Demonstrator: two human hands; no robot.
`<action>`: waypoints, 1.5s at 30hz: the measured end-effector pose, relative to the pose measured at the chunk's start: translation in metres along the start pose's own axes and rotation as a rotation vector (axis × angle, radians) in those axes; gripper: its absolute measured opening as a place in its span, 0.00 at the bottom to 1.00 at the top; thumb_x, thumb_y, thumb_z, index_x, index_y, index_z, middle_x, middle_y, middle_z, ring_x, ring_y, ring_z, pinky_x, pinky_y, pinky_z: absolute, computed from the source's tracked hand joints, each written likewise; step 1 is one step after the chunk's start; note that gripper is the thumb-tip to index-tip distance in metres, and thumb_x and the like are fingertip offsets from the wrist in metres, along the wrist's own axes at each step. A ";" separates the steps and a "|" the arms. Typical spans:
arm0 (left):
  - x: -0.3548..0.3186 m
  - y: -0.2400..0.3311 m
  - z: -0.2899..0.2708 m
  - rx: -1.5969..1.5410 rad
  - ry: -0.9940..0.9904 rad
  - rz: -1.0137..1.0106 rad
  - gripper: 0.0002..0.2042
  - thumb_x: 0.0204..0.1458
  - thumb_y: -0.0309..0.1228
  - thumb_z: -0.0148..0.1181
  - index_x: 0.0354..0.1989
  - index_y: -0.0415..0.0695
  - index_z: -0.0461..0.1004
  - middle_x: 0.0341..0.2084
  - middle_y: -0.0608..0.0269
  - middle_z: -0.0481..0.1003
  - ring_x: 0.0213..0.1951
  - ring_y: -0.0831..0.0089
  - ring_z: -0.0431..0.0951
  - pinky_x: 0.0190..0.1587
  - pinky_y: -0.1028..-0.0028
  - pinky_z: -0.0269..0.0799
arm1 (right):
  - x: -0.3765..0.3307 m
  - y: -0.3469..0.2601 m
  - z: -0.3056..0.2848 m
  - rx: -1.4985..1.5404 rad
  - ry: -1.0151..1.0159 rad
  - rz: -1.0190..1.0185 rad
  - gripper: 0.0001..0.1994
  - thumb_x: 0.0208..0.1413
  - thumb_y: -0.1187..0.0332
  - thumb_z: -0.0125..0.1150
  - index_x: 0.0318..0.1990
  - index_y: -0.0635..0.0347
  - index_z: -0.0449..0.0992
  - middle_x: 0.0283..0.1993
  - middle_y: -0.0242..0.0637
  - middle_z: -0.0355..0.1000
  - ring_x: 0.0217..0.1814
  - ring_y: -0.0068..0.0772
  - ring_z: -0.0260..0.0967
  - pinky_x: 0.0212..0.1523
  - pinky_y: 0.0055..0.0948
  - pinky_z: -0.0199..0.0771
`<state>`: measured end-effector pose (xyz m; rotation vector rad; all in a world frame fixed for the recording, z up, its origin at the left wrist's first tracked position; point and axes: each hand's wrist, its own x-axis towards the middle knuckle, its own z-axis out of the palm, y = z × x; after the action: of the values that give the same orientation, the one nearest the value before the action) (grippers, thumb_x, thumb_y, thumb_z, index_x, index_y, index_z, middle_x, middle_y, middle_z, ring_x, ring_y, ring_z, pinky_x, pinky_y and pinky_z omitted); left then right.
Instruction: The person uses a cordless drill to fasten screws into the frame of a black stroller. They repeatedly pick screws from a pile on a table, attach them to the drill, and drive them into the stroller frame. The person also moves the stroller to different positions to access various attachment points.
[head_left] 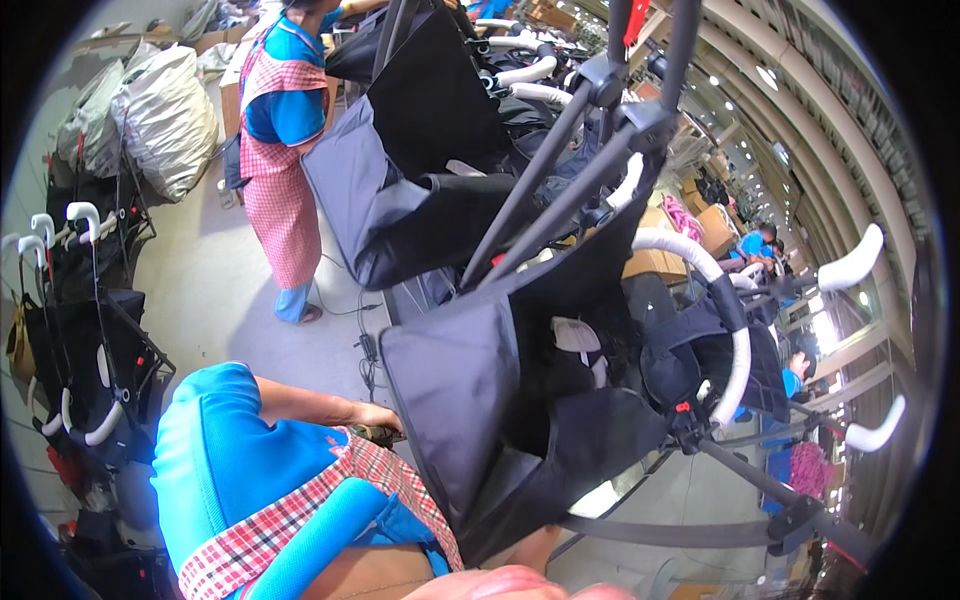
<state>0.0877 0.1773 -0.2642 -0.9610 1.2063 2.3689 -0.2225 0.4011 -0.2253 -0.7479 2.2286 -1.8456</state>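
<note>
My left hand (378, 416) reaches in beside the near edge of a black fabric stroller seat or basket (450, 370). Its fingers look curled, partly hidden by the cloth, with a small dark patterned thing below them that I cannot make out. Low in the picture, a strip of skin (540, 546) shows under the fabric, probably part of my right arm or hand; no fingers show there. The stroller has grey frame tubes (560, 215), a bumper bar (742, 330) wrapped in white, and a small red part (683, 407) at a joint.
A co-worker (285, 150) in a checked apron stands at another black stroller (370, 190) ahead. Cables (368, 350) lie on the floor. Folded strollers with white handles (84, 215) line the left, near large white sacks (165, 120). White-covered handles (852, 258) jut out at right.
</note>
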 end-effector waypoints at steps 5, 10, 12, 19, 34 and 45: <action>0.001 -0.003 -0.002 -0.013 0.068 0.093 0.20 0.47 0.50 0.63 0.35 0.46 0.71 0.23 0.61 0.73 0.22 0.71 0.74 0.24 0.71 0.71 | 0.039 0.018 0.065 0.002 0.014 -0.136 0.23 0.61 0.55 0.50 0.54 0.66 0.65 0.52 0.50 0.67 0.54 0.43 0.66 0.52 0.41 0.69; 0.011 -0.019 -0.025 -0.065 0.185 0.125 0.19 0.48 0.50 0.62 0.36 0.46 0.71 0.23 0.61 0.73 0.22 0.72 0.74 0.24 0.72 0.71 | 0.079 0.040 0.149 -0.198 0.132 -0.390 0.24 0.61 0.55 0.49 0.55 0.67 0.64 0.53 0.51 0.67 0.55 0.45 0.66 0.53 0.42 0.68; 0.026 -0.037 -0.046 -0.090 0.207 0.133 0.19 0.50 0.49 0.61 0.40 0.48 0.70 0.23 0.61 0.73 0.22 0.72 0.74 0.23 0.73 0.70 | 0.097 0.058 0.166 -0.589 0.150 -0.444 0.27 0.61 0.53 0.50 0.58 0.68 0.60 0.56 0.54 0.65 0.55 0.50 0.66 0.55 0.41 0.68; 0.070 -0.034 -0.074 0.060 0.173 0.208 0.36 0.49 0.48 0.62 0.63 0.45 0.58 0.32 0.59 0.72 0.26 0.75 0.74 0.27 0.73 0.72 | 0.165 0.089 0.230 0.712 -0.012 0.184 0.32 0.60 0.47 0.50 0.59 0.68 0.60 0.58 0.51 0.64 0.55 0.45 0.65 0.55 0.39 0.66; 0.100 0.077 0.082 0.384 -0.264 -0.095 0.31 0.57 0.38 0.56 0.67 0.42 0.54 0.41 0.67 0.71 0.36 0.80 0.72 0.40 0.80 0.69 | 0.169 0.166 0.071 -0.016 0.112 0.202 0.39 0.55 0.41 0.57 0.59 0.72 0.65 0.60 0.54 0.66 0.63 0.41 0.63 0.61 0.33 0.61; 0.151 0.099 0.111 0.202 -0.007 -0.207 0.32 0.54 0.40 0.59 0.66 0.46 0.56 0.37 0.65 0.70 0.34 0.77 0.73 0.36 0.78 0.71 | 0.320 0.232 -0.259 -0.054 0.522 -0.222 0.18 0.55 0.56 0.65 0.39 0.66 0.77 0.35 0.32 0.75 0.35 0.21 0.68 0.42 0.24 0.69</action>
<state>-0.1222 0.2046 -0.2627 -0.9598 1.2498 2.0461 -0.6718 0.5070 -0.3253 -0.5906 2.5974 -2.3138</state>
